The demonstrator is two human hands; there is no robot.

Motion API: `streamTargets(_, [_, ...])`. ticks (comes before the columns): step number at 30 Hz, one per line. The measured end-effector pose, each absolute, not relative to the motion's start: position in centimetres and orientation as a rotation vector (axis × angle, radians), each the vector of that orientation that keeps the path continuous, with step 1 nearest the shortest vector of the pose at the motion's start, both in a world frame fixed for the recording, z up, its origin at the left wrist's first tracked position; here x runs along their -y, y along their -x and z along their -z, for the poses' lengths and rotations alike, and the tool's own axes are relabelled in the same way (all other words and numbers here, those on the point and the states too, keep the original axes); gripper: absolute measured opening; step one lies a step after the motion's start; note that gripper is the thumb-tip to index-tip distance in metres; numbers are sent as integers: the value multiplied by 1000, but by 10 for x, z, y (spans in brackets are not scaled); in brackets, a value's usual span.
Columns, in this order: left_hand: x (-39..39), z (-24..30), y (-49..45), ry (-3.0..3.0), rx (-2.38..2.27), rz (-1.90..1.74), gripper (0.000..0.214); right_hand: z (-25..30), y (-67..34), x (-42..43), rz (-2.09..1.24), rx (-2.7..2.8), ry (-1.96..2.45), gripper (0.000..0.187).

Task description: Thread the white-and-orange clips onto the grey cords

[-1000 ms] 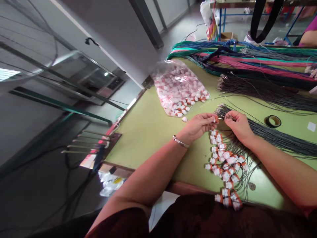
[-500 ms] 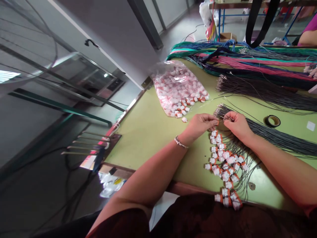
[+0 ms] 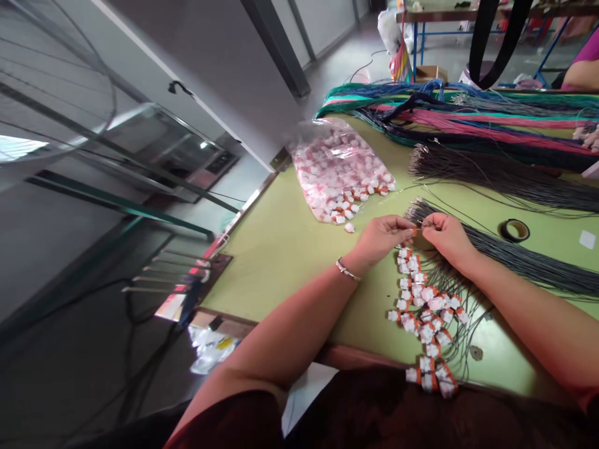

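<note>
My left hand [image 3: 381,237] is closed in a pinch on a small white and orange connector, which barely shows at its fingertips. My right hand [image 3: 447,236] is closed on thin grey wires taken from the bundle of grey wires [image 3: 524,259] lying to its right. The two hands meet fingertip to fingertip over the green table [image 3: 285,249]. Just below them lies a heap of connectors with wires fitted [image 3: 428,312]. A clear bag of loose connectors [image 3: 339,168] lies beyond my left hand.
Bundles of pink, teal, blue and dark wires [image 3: 468,115] lie across the far table. A roll of tape [image 3: 515,229] sits at the right. Another person's arm [image 3: 583,72] shows at the top right. The table's near edge runs under my forearms.
The hands have drawn closer until their fingertips meet. The connector that showed in my left fingers a second ago is now mostly hidden between the hands.
</note>
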State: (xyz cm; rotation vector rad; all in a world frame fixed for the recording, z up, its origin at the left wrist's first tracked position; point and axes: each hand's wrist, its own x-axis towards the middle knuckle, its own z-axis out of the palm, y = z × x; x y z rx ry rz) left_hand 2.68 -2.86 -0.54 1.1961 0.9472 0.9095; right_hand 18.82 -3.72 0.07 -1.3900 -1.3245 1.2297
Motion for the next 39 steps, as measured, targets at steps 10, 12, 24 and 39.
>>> streamTargets(10, [27,8,-26,-1124,-898,-909,32,-3,-191,39,-1238,1341,1327,16])
streamTargets(12, [27,8,-25,-1118,-902,-907,32,-3,-191,39,-1206,1365,1350,15])
streamTargets(24, [28,8,-29,-1196,-966,-874,19,4,-191,36,-1080,1570,1459,14])
streamTargets(39, [42,-41,-5,-1997,-761,-353,12,-5,-192,41,-1294,1264,1352,29])
